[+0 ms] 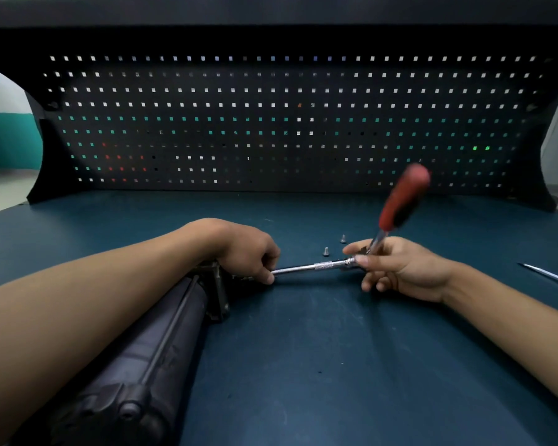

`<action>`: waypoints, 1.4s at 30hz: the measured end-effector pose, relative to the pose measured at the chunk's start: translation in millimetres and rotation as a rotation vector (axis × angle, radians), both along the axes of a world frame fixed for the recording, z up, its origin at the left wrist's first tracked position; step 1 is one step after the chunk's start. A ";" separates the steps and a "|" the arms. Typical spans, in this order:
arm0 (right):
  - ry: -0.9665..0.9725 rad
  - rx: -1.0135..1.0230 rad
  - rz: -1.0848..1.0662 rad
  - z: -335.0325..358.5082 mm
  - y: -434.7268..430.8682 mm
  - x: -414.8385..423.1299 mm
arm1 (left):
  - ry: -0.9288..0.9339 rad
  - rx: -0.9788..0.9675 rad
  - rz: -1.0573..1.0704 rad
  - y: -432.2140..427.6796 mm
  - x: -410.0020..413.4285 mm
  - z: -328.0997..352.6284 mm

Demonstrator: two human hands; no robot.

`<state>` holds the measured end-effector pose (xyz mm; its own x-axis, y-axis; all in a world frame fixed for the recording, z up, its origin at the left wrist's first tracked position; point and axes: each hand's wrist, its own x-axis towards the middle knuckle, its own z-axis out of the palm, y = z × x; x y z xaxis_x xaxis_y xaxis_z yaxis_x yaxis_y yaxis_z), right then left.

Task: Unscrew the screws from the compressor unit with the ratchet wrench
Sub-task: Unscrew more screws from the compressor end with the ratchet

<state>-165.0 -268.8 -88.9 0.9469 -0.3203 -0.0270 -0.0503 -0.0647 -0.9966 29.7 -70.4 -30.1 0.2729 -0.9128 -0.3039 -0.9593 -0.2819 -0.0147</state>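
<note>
Long black cylindrical compressor unit (161, 342) lies on the dark teal desk (335, 365), lower left, partly under the left forearm. Chrome ratchet wrench with red-and-black handle (310, 268): extension bar runs level to the unit's end plate, handle tilted up and blurred. Left hand (248, 249) curls round the bar's socket end; right hand (400, 268) pinches the ratchet head. Two small silver screws (326, 251) stand just behind the bar. Thin metal rod (548, 275) lies far right. Black pegboard (271, 123) behind.

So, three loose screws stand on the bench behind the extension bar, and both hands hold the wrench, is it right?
Not three: the head view shows two loose screws on the bench behind the extension bar. The left hand and right hand do hold the wrench.
</note>
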 end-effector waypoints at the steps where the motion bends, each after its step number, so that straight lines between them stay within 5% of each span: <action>1: 0.016 0.007 -0.006 1.7 0.6 0.7 | -0.004 -0.002 -0.001 -0.2 0.2 0.0; 16: 0.083 -0.025 -0.100 -1.1 0.2 6.6 | 0.031 -0.007 0.003 -0.5 0.9 -0.3; 42: -0.051 -0.191 0.071 -4.8 2.7 -1.9 | 0.111 0.033 0.031 0.6 3.0 0.4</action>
<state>-166.9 -266.2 -93.7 0.9658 -0.2479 0.0767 0.0115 -0.2545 -0.9670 32.7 -69.8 -29.7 0.2634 -0.8935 -0.3637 -0.9466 -0.3121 0.0812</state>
